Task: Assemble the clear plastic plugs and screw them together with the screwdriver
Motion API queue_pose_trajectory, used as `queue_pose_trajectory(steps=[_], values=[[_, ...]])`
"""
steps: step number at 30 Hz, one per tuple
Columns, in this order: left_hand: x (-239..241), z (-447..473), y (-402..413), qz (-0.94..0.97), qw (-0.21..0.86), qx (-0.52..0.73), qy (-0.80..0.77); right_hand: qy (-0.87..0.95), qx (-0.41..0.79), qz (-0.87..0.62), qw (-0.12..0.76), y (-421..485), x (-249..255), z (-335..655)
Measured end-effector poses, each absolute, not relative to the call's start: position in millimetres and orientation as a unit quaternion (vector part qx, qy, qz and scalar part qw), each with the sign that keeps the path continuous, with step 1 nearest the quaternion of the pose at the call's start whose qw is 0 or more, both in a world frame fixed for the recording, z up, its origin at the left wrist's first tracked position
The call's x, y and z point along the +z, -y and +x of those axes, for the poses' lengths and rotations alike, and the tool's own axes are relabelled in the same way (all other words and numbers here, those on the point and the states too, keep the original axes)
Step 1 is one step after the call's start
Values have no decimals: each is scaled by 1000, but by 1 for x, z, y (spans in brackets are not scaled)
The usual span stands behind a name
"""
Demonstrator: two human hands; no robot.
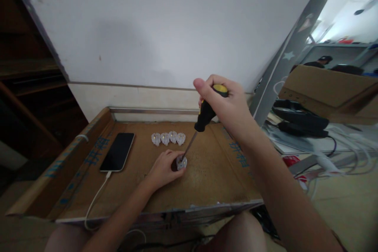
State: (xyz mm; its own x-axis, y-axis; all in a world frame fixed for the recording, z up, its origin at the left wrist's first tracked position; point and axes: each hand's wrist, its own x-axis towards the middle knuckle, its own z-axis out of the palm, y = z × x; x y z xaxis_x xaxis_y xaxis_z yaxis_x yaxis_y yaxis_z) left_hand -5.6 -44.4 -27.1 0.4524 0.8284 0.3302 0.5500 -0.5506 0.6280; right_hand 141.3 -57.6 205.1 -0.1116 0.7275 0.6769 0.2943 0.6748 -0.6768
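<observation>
At the far left, dark wooden shelving (pixel 26 75) is seen beside a white wall (pixel 165 23). A flattened cardboard sheet (pixel 206 181) is laid out as a work surface, its left flap (pixel 62 165) raised and printed with blue characters. On the left part of the sheet a black phone (pixel 117 152) is laid face up, and a white cable (pixel 96 199) is plugged into its near end and trails over the front edge of the cardboard.

Just right of the phone, toward the wall, four small white plastic parts (pixel 168 138) are set in a short row, touching one another. In front of them, near the middle of the sheet, the left hand (pixel 163 169) is rested on the cardboard and closed around a fifth white part (pixel 181 162), which is pinned in place between the fingers and thumb. The metal shaft of a screwdriver (pixel 206 112) is brought down at a slant into the top of this part, so that its tip touches it.

The black and yellow handle of the screwdriver is gripped in the right hand (pixel 227 104), which is held above and to the right of the left hand, with the thumb stretched out to the left. The two hands are kept apart, joined only by the tool and the part.

Further right, beyond the edge of the sheet, a slanted metal post (pixel 283 59) is seen, then a cardboard box (pixel 327 90), black items (pixel 301 120) and loose white cables (pixel 351 149) on the floor. Bare knees are visible along the bottom edge.
</observation>
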Motion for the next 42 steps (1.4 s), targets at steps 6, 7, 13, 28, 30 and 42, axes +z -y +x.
queue_pose_trajectory(steps=[6, 7, 13, 28, 30, 42], values=[[-29, -5, 44, 816, 235, 314, -424, 704, 257, -313, 583, 66, 199, 137], [-29, -5, 44, 816, 236, 315, -424, 717, 310, -291, 553, 65, 200, 138], [-28, -5, 44, 814, 235, 319, -425, 800, 145, -348, 466, 60, 214, 140], [-27, -5, 46, 817, 221, 321, -425, 912, -74, -390, 107, 56, 259, 165], [-28, -5, 45, 819, 221, 325, -418, 904, -96, -391, 143, 59, 254, 164], [-26, -5, 45, 814, 229, 329, -420, 920, -45, -352, 168, 68, 250, 165]])
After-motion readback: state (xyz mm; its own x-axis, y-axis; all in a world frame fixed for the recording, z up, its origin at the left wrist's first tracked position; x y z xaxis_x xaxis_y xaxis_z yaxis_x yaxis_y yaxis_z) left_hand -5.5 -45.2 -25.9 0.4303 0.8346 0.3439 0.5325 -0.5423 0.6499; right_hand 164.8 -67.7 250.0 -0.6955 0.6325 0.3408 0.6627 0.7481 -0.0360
